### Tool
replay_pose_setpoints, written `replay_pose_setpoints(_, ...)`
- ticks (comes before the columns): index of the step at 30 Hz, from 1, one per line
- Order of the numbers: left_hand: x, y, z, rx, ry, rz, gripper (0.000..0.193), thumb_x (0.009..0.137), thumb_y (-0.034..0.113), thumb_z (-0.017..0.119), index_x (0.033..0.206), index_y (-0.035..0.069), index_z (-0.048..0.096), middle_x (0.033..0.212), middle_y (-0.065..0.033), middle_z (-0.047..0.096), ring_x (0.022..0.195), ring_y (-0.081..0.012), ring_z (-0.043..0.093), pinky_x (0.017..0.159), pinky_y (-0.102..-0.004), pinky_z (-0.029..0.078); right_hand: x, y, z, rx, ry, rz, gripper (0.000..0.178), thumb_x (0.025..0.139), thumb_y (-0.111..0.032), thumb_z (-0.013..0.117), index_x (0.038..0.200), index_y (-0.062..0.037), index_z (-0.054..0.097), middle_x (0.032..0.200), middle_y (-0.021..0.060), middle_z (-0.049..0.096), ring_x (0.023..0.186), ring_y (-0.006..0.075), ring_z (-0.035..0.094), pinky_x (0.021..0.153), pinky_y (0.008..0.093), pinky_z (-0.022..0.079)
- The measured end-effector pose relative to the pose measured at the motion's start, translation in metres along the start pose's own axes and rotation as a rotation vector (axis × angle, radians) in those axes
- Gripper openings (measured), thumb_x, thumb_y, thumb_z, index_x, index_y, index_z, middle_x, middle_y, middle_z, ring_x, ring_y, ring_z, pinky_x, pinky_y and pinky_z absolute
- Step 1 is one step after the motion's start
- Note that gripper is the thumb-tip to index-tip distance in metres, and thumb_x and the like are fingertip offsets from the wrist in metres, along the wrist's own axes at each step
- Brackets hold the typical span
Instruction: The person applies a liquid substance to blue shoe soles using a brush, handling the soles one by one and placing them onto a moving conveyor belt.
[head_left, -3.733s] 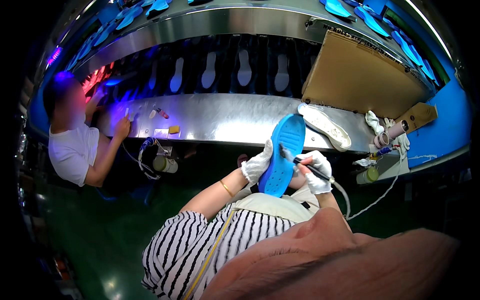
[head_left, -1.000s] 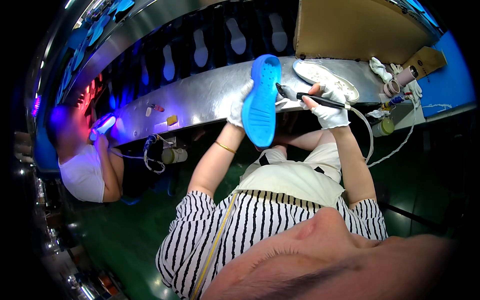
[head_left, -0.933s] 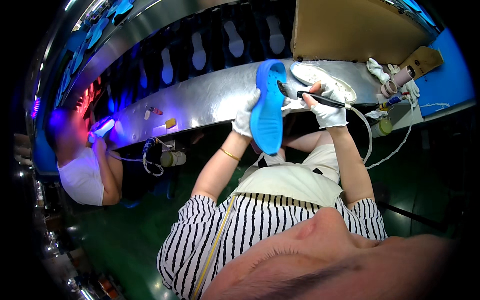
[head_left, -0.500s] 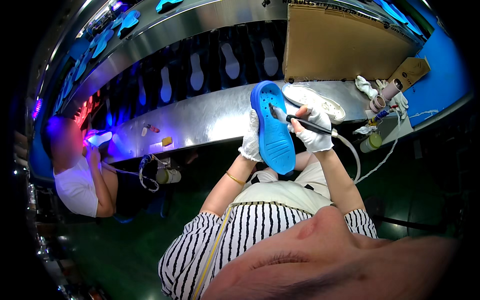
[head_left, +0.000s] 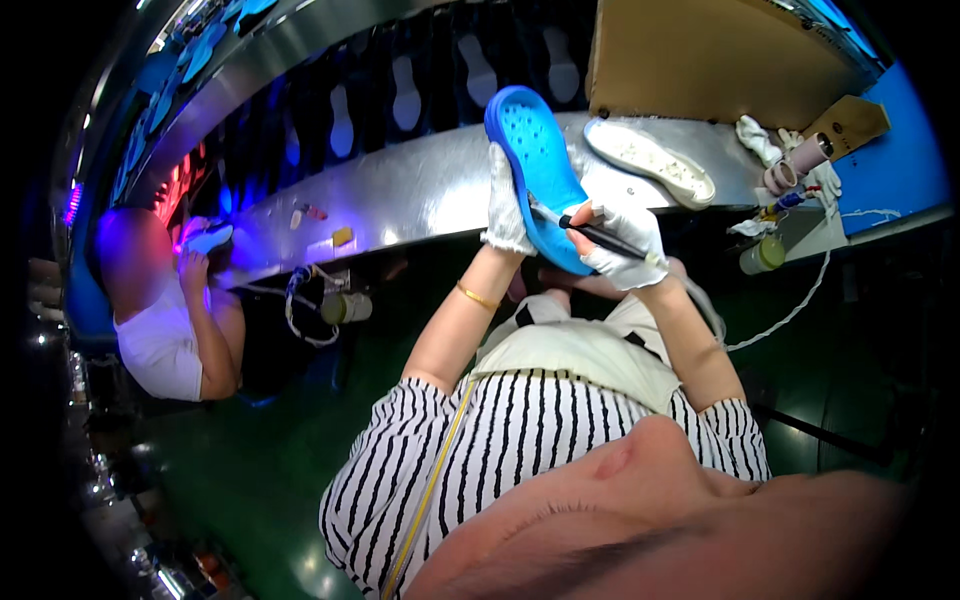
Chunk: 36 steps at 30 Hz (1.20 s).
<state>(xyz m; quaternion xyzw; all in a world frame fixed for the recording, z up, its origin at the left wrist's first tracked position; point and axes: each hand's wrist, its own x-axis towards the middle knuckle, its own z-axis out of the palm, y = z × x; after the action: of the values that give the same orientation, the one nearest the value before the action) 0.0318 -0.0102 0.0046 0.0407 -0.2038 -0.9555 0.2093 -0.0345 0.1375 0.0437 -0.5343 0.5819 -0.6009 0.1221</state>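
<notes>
A blue shoe sole (head_left: 532, 138) with small holes at its far end is held tilted in front of me. My left hand (head_left: 507, 208), in a white glove with bare fingertips, is closed on its left edge. My right hand (head_left: 628, 232), gloved likewise, grips a brush (head_left: 606, 238) with a black handle, pen-fashion. The brush tip touches the sole's inner face by the left rim, around mid-length. A pale tube (head_left: 712, 318) hangs below my right wrist. Beyond that hand, a white shoe sole (head_left: 655, 163) lies on the metal bench (head_left: 385, 178).
Dark racks with grey soles (head_left: 405, 92) stand behind the bench. At right are a cardboard sheet (head_left: 715, 70), pinkish spools (head_left: 800, 160), white gloves (head_left: 757, 140) and a hanging jar (head_left: 763, 255). A yellow block (head_left: 343, 236) sits at left, near a co-worker (head_left: 170, 330) holding a sole.
The brush tip has moved from the holed part down to the sole's left rim. The blue sole is tilted more on edge, and my view has shifted so the bench sits higher.
</notes>
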Motion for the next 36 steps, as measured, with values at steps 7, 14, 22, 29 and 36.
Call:
replay_pose_setpoints(7, 0.002, 0.015, -0.013, 0.011, -0.024, -0.023, 0.078, 0.08, 0.071, 0.04, 0.128, 0.009, 0.043, 0.116, -0.018, 0.055, 0.104, -0.0326, 0.055, 0.091, -0.0492, 0.045, -0.003, -0.007, -0.003, -0.094, -0.041, 0.023, 0.011, 0.075, 0.0, 0.068, 0.083, -0.0019, 0.061, 0.079, 0.0054, 0.063, 0.068, 0.01, 0.057, 0.064, 0.0231, 0.046)
replay_pose_setpoints(14, -0.004, 0.023, -0.01, -0.098, -0.103, -0.069, 0.08, 0.081, 0.07, 0.039, 0.13, 0.007, 0.039, 0.121, -0.0176, 0.052, 0.105, -0.0317, 0.054, 0.09, -0.0435, 0.046, 0.007, -0.001, -0.019, 0.193, -0.131, 0.415, 0.009, 0.081, -0.007, 0.065, 0.087, -0.0007, 0.063, 0.078, 0.005, 0.063, 0.067, 0.01, 0.061, 0.063, 0.0217, 0.048)
replay_pose_setpoints(22, -0.026, 0.0, 0.031, 0.053, -0.041, -0.025, 0.094, 0.077, 0.077, 0.034, 0.137, 0.005, 0.03, 0.133, -0.019, 0.041, 0.118, -0.0336, 0.046, 0.101, -0.0472, 0.038, 0.007, 0.001, -0.02, 0.198, 0.026, 0.119, 0.006, 0.08, 0.002, 0.061, 0.085, 0.0001, 0.058, 0.086, 0.0088, 0.061, 0.067, 0.0111, 0.061, 0.061, 0.0234, 0.049)
replay_pose_setpoints(29, -0.02, 0.01, 0.013, -0.055, -0.176, 0.063, 0.087, 0.079, 0.07, 0.043, 0.136, 0.005, 0.031, 0.131, -0.0176, 0.043, 0.116, -0.0337, 0.047, 0.101, -0.0503, 0.036, -0.007, -0.003, -0.004, 0.349, -0.013, 0.238, 0.009, 0.079, 0.003, 0.063, 0.087, 0.0002, 0.06, 0.083, 0.0073, 0.061, 0.068, 0.0093, 0.058, 0.064, 0.022, 0.048)
replay_pose_setpoints(36, -0.007, 0.017, 0.009, -0.081, -0.232, 0.083, 0.085, 0.079, 0.067, 0.047, 0.135, 0.004, 0.033, 0.131, -0.0181, 0.044, 0.116, -0.0344, 0.047, 0.1, -0.0488, 0.037, -0.008, -0.013, 0.004, 0.267, -0.11, 0.175, 0.008, 0.077, 0.004, 0.064, 0.084, 0.0002, 0.062, 0.086, 0.0068, 0.062, 0.071, 0.0099, 0.059, 0.066, 0.0234, 0.048)
